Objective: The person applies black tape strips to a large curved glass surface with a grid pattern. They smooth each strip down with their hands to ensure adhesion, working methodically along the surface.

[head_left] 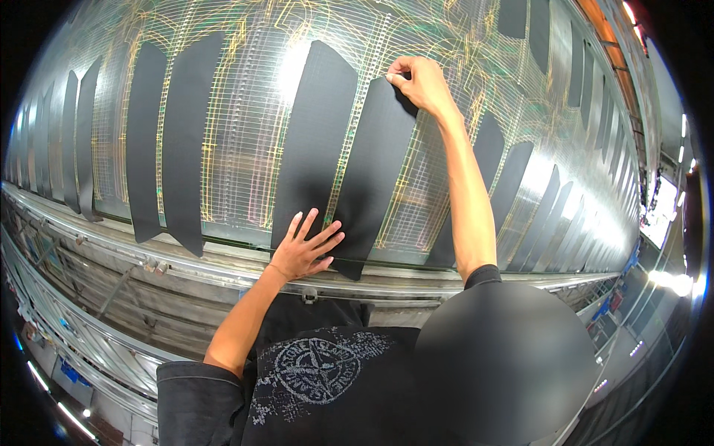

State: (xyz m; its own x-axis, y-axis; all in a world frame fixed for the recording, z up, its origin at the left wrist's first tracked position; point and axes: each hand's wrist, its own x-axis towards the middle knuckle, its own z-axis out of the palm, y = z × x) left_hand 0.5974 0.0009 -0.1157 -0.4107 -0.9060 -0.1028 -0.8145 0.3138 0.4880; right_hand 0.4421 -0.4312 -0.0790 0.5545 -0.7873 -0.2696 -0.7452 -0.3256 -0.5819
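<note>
Two long dark cut pieces that look like fabric lie side by side in front of me. With fingers spread, my left hand is over the near end of the left fabric piece; its fingertips reach toward the gap between the two. My right hand pinches the far tip of the right fabric piece, and a dark shadow shows under the hand. Both pieces rest on a shiny table covered with yellow, green and pink outlines and grid lines. The near end of the right piece hangs slightly past the table's edge.
More dark pieces lie in pairs along the table, such as a left-hand piece and a right-hand piece. A metal rail runs along the near edge. Bright lamps glare at the right.
</note>
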